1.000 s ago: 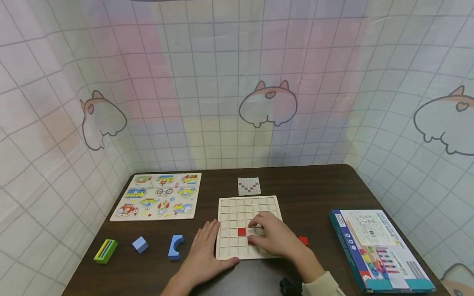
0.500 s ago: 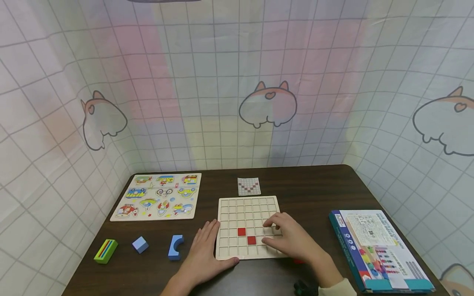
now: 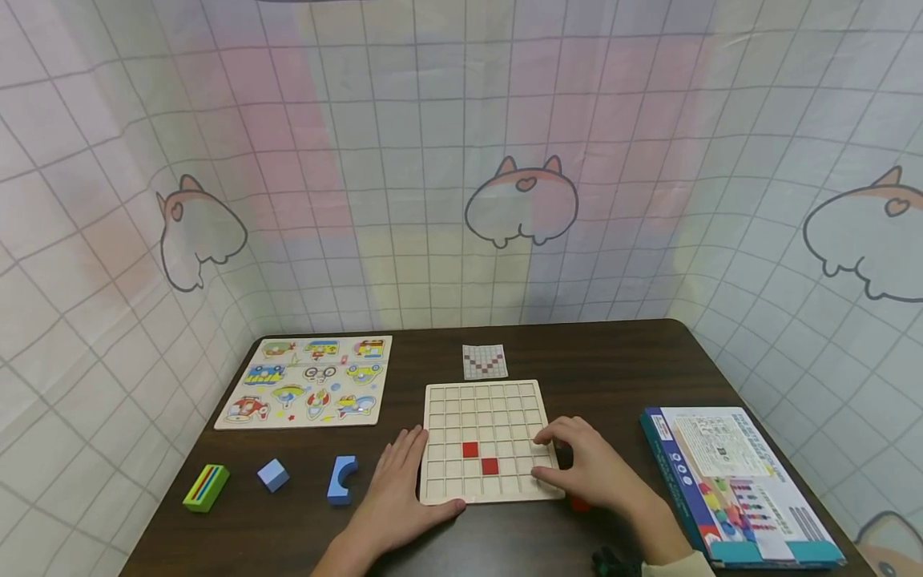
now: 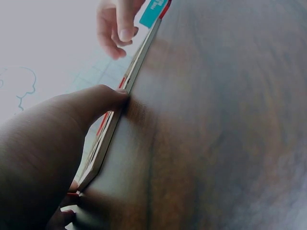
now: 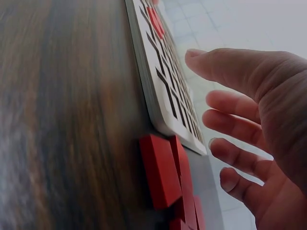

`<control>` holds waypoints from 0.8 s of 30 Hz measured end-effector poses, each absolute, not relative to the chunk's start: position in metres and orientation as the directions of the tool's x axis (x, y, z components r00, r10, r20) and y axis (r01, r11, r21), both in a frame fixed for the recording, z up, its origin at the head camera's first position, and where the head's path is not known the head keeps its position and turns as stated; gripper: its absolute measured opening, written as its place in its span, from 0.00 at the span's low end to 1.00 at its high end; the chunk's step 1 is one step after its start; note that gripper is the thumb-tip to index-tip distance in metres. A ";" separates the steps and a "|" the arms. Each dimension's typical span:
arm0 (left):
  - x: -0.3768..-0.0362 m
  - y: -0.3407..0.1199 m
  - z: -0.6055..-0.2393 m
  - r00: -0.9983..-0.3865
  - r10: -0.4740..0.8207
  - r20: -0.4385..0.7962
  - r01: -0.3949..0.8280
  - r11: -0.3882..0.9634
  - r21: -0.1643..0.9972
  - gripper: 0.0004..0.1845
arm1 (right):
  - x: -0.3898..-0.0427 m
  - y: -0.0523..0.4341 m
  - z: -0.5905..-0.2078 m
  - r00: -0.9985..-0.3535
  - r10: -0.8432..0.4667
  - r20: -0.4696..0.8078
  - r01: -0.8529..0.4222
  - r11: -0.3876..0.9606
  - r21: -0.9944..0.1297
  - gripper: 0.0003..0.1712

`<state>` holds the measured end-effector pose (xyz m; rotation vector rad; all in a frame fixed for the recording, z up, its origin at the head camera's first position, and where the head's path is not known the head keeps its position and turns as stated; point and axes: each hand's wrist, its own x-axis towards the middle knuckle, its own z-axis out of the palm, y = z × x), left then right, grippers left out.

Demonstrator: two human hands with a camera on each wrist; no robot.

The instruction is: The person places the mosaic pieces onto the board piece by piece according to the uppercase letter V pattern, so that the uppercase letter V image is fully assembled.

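A pale wooden grid board (image 3: 477,417) lies in front of me, with two red squares (image 3: 470,450) set in its cells. My left hand (image 3: 397,489) rests at the board's left front corner, fingers along the left side. In the left wrist view its thumb (image 4: 112,98) touches the front edge. Over the board's right edge hovers my right hand (image 3: 587,469), thumb and fingers apart with nothing between them. Beside the board, red blocks (image 5: 160,170) lie in a cluster in the right wrist view; the right hand mostly hides them from the head view.
A small pattern card (image 3: 485,362) lies behind the board. To the left are a picture puzzle board (image 3: 306,383), a striped green block (image 3: 206,488), a blue cube (image 3: 273,476) and a blue arch block (image 3: 340,481). A boxed set (image 3: 743,485) sits at the right.
My right hand has moved right, from over the middle of the board to its right edge, uncovering the second red square. The left hand has stayed put.
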<state>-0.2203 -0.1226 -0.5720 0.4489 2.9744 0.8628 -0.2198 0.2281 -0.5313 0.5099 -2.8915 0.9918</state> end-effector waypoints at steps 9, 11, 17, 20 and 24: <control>-0.220 -0.123 -0.574 -0.956 0.281 0.085 0.283 0.804 0.524 0.72 | -0.216 0.242 -0.535 -0.944 -0.284 0.169 -0.328 0.746 -0.579 0.23; -0.220 -0.123 -0.573 -0.955 0.282 0.088 0.285 0.802 0.525 0.72 | -0.215 0.246 -0.536 -0.947 -0.278 0.164 -0.320 0.752 -0.576 0.23; -0.220 -0.123 -0.572 -0.956 0.281 0.084 0.282 0.804 0.524 0.72 | -0.214 0.257 -0.539 -0.960 -0.245 0.139 -0.280 0.778 -0.562 0.23; -0.220 -0.123 -0.571 -0.957 0.279 0.077 0.277 0.807 0.522 0.72 | -0.213 0.261 -0.540 -0.962 -0.238 0.136 -0.273 0.785 -0.555 0.23; -0.220 -0.123 -0.571 -0.958 0.277 0.068 0.270 0.807 0.525 0.72 | -0.212 0.267 -0.540 -0.959 -0.247 0.138 -0.282 0.785 -0.551 0.22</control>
